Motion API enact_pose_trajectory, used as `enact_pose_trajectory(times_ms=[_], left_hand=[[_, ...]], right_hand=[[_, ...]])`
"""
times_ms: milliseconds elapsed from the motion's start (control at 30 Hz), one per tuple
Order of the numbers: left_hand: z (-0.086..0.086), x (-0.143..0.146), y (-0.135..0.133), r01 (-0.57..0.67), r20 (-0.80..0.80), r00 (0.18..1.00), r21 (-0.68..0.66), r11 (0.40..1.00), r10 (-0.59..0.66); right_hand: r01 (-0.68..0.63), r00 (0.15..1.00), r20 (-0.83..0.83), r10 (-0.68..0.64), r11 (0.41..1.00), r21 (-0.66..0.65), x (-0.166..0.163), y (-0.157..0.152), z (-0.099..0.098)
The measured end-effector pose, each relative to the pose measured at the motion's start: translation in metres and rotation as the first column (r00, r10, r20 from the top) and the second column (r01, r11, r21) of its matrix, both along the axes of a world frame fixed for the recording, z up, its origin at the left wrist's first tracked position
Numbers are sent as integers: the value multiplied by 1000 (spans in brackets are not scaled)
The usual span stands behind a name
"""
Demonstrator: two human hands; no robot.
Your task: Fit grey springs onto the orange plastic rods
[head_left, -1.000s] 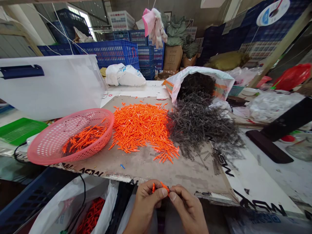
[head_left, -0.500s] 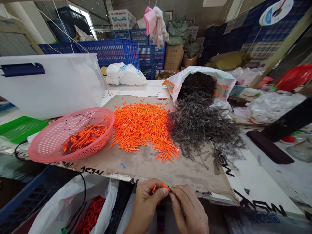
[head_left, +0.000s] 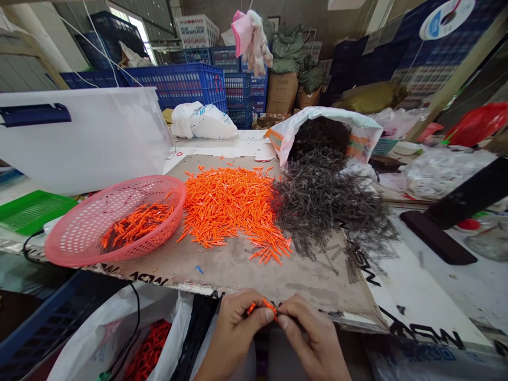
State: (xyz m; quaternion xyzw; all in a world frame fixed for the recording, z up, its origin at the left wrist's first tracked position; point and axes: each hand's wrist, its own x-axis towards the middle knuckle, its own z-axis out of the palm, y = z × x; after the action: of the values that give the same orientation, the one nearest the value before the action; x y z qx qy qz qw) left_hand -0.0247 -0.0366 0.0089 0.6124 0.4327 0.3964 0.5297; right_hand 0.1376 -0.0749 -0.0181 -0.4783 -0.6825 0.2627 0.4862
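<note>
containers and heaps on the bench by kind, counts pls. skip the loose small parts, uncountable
Pink baskets: 1
Green trays: 1
White lidded bins: 1
Open sacks of springs: 1
Orange pin heaps on the cardboard: 1
Grey spring heaps: 1
Total: 6

Left hand and right hand pinch orange pins between them.

A small workshop or packing room — stacked blue crates (head_left: 186,84) fill the back wall, with cardboard boxes (head_left: 281,92) and stuffed sacks beside them. On the desk (head_left: 416,296) lie bulk heaps: orange plastic pieces (head_left: 230,203), dark metal springs (head_left: 325,203) spilling from a bag — piecework stock, not household clutter.
</note>
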Motion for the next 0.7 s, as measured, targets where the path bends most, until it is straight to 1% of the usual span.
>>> enact_pose_trajectory(times_ms=[67, 133, 233, 300, 367, 467, 500, 533, 600, 667, 700], left_hand=[[-3, 2, 2, 20, 158, 987, -197, 980, 12], [-7, 4, 3, 69, 272, 962, -355, 932, 32], [-10, 7, 3, 93, 374, 922, -471, 877, 103], [-11, 9, 2, 72, 413, 895, -503, 862, 166], [-12, 11, 1, 56, 431, 881, -508, 860, 197], [-16, 14, -1, 55, 449, 868, -512, 857, 213], [-18, 14, -1, 54, 457, 861, -518, 854, 223], [-20, 15, -2, 51, 465, 853, -525, 850, 236], [-24, 15, -2, 37, 475, 839, -538, 842, 266], [-25, 14, -1, 22, 483, 824, -550, 835, 297], [-24, 13, 0, 14, 487, 817, -550, 835, 308]], right_hand=[[-37, 998, -48, 33, 995, -95, 2, 2, 0], [-75, 996, -67, 65, 985, -157, 4, 3, -1], [-97, 995, -43, 91, 978, -185, 5, 3, -2], [-67, 998, -2, 68, 984, -164, 3, 2, -4], [-9, 999, 53, 15, 994, -108, -1, 0, -6], [129, 981, 139, -133, 991, 41, -9, -1, -13], [149, 972, 169, -163, 985, 93, -12, -1, -16], [150, 964, 201, -176, 979, 138, -14, -2, -19], [88, 946, 290, -142, 978, 188, -16, -4, -24], [12, 926, 369, -77, 985, 174, -12, -5, -27], [19, 919, 386, -83, 986, 168, -6, -4, -29]])
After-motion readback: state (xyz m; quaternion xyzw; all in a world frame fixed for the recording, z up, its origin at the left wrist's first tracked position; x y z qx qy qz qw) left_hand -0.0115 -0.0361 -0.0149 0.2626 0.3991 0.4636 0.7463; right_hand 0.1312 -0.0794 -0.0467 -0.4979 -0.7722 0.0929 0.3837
